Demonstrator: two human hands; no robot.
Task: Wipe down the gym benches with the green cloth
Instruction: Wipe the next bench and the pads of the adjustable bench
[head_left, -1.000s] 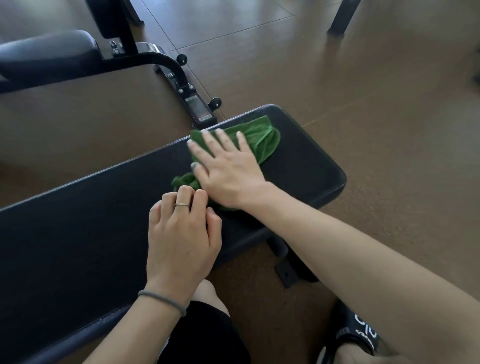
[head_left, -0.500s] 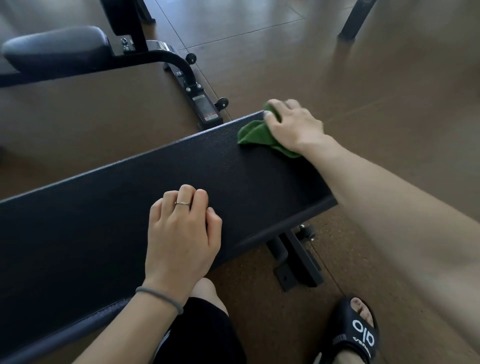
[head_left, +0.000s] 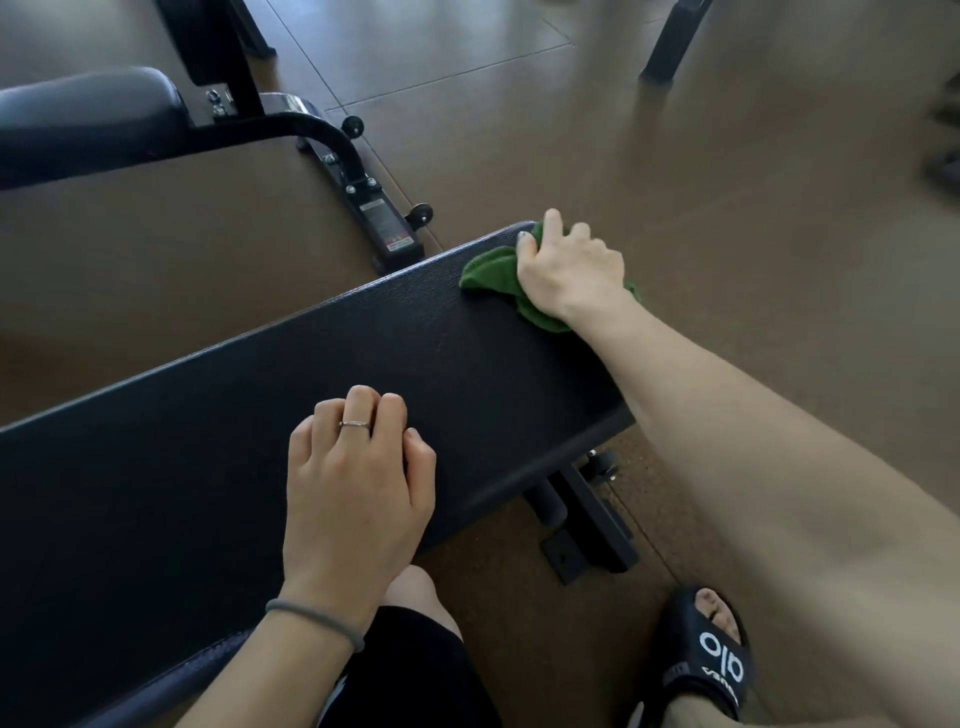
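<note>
Reaching the far end corner of the long black padded gym bench (head_left: 260, 415), the wipe has run out from mid-pad. Left hand (head_left: 353, 483) unmoved, fingers curled, empty, braced by the near edge. Right hand (head_left: 569, 270) clutches the crumpled green cloth (head_left: 491, 273) at that corner; this end likely finished.

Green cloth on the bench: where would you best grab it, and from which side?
Probably the bunched flap of the green cloth lying free on the bench, pinched from above on the person's left side; the right hand covers the rest at the bench's end.
</note>
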